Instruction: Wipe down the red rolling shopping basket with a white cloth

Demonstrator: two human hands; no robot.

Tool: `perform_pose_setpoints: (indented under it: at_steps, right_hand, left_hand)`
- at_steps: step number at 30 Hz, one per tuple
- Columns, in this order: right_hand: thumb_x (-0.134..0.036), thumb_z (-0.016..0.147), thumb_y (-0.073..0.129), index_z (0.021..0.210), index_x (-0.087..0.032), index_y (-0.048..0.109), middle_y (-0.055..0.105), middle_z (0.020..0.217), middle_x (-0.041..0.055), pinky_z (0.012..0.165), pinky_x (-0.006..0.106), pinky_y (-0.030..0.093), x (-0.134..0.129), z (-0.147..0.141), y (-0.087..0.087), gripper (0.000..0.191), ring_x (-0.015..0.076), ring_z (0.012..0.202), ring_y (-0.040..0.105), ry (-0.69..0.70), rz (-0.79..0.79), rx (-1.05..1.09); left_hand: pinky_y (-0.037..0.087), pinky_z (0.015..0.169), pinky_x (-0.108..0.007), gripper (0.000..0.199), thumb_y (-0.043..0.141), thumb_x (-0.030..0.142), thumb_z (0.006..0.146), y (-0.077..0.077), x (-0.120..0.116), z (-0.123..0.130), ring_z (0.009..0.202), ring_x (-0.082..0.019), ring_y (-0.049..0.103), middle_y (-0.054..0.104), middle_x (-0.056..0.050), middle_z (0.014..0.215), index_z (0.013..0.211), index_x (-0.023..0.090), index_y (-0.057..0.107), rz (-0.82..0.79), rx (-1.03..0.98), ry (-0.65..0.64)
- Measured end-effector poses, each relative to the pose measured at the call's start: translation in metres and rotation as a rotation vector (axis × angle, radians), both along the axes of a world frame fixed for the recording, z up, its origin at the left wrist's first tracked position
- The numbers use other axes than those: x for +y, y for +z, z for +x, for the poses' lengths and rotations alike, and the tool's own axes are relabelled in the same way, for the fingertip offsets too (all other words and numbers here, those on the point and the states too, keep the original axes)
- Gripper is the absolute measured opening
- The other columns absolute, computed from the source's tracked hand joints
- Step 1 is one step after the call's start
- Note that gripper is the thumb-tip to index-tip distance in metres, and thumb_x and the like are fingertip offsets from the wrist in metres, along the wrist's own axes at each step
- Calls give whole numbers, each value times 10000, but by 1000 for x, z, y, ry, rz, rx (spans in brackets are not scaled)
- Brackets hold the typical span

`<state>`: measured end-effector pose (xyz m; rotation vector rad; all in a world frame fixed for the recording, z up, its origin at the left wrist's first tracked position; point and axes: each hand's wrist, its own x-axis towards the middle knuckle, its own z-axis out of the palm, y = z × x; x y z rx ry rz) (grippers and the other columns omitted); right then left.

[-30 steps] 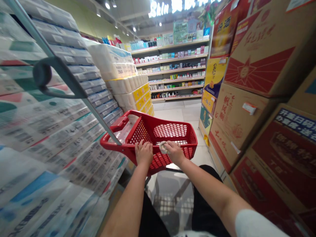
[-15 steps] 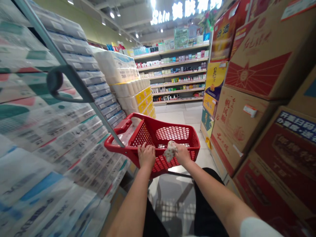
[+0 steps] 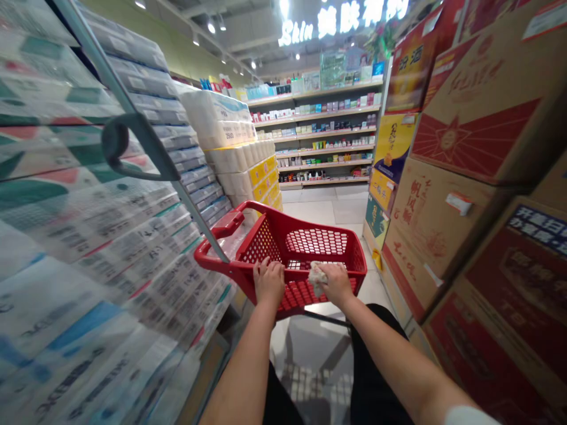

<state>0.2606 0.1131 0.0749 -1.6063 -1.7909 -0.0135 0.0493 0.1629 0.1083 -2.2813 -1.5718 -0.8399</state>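
A red plastic shopping cart [image 3: 266, 289] with lattice sides stands sideways in front of me. My left hand [image 3: 269, 282] grips the near rim, its fingers hooked over the edge. Farther right on the same rim, my right hand [image 3: 337, 282] is closed around a crumpled pale cloth [image 3: 318, 278] with a mottled pattern. The cloth lies against the rim and hangs over the outer side. A red handle [image 3: 224, 227] is at the cart's left end, where a grey pole [image 3: 199, 221] with a curved hook [image 3: 121, 147] rises to the upper left.
Stacked packs of tissue [image 3: 119, 230] line the left, with toilet roll packs [image 3: 228, 141] farther on. Liquor cartons [image 3: 443, 218] are piled high on the right. Shelves of skincare goods [image 3: 325, 136] stand at the back. Pale floor tiles [image 3: 310, 211] run between the stacks.
My right hand and the cloth have slid slightly right along the rim, and the cloth looks more bunched. My left hand keeps its place on the cart. The whole view has shifted a little.
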Motion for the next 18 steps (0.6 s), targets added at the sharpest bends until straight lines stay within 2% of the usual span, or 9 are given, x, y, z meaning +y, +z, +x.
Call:
perform_pose_setpoints:
  at_steps: [2, 5, 7, 9, 12, 15, 18]
  right_hand:
    - [-186, 797, 571, 1108, -191, 629, 670, 1084, 77, 949, 349, 297, -4, 9, -3, 317, 219, 1008, 553, -71, 5, 22]
    - [-156, 778, 554, 1091, -190, 636, 660, 1052, 79, 879, 325, 330, 3, -10, 4, 326, 222, 978, 541, -120, -61, 28]
    - [-134, 762, 549, 1103, -209, 627, 654, 1022, 66, 843, 313, 343, 14, -37, 13, 358, 217, 946, 536, -63, -105, 4]
    - [-141, 768, 548, 1113, -214, 608, 642, 1047, 61, 851, 307, 349, 23, -65, 22, 358, 213, 957, 526, 46, -83, -27]
    - [-172, 786, 560, 1099, -206, 595, 633, 1060, 65, 870, 316, 356, 28, -85, 27, 317, 217, 974, 521, 125, -57, -42]
    - [-186, 787, 583, 1135, -212, 580, 633, 1081, 65, 877, 321, 362, 19, -66, 16, 349, 221, 988, 524, 170, -30, -65]
    - [-169, 765, 598, 1147, -199, 579, 632, 1100, 86, 907, 345, 353, 3, -22, -4, 384, 239, 1007, 520, 102, 19, -85]
  left_hand:
    - [155, 1129, -485, 334, 360, 311, 947, -1, 3, 2, 1243, -249, 441, 699, -33, 1060, 931, 242, 687, 6, -16, 6]
    - [163, 1122, -485, 331, 370, 312, 944, 0, 7, 5, 1194, -248, 470, 707, -35, 1006, 892, 238, 688, 17, -18, 25]
    - [168, 1118, -481, 322, 376, 312, 941, 2, 8, 5, 1180, -245, 475, 708, -32, 997, 883, 242, 685, 21, -5, 30]
    - [171, 1115, -476, 308, 380, 298, 937, 2, 6, 4, 1178, -240, 472, 706, -27, 998, 882, 249, 680, 21, 21, 30]
    - [170, 1113, -474, 294, 383, 271, 930, 2, 1, 2, 1185, -236, 464, 701, -26, 1012, 892, 248, 674, 14, 51, 31]
    - [171, 1113, -475, 306, 379, 292, 935, 1, -4, 0, 1192, -236, 452, 697, -30, 1015, 885, 249, 677, 6, 44, 34]
    - [167, 1115, -476, 327, 366, 314, 942, -1, -4, 1, 1189, -235, 447, 695, -30, 1018, 876, 252, 680, 12, 22, 38]
